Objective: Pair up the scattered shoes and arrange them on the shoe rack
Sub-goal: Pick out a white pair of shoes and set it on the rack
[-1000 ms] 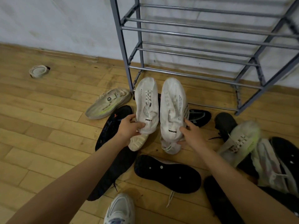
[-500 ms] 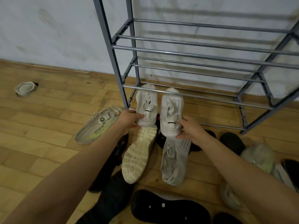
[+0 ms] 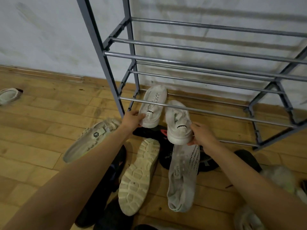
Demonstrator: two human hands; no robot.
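Two matching white sneakers are held toe-first at the lowest tier of the grey metal shoe rack (image 3: pixel 196 109). My left hand (image 3: pixel 132 119) grips the heel of the left white sneaker (image 3: pixel 153 106), whose toe reaches under the front bar. My right hand (image 3: pixel 201 136) pinches the heel of the right white sneaker (image 3: pixel 178 125), which sits a little nearer to me, its toe just at the bar. Both shoes show black heel tabs.
Scattered on the wooden floor: a beige sneaker (image 3: pixel 90 140) at left, an upturned cream-soled shoe (image 3: pixel 138 176), a white knit shoe (image 3: pixel 182 178), black shoes (image 3: pixel 166 135) beneath, more shoes at right (image 3: pixel 279 178), one far left (image 3: pixel 9 95). The rack stands against a white wall.
Both hands have carried the white pair forward to the rack's bottom tier. The left shoe has gone farther under the front bar than the right one.
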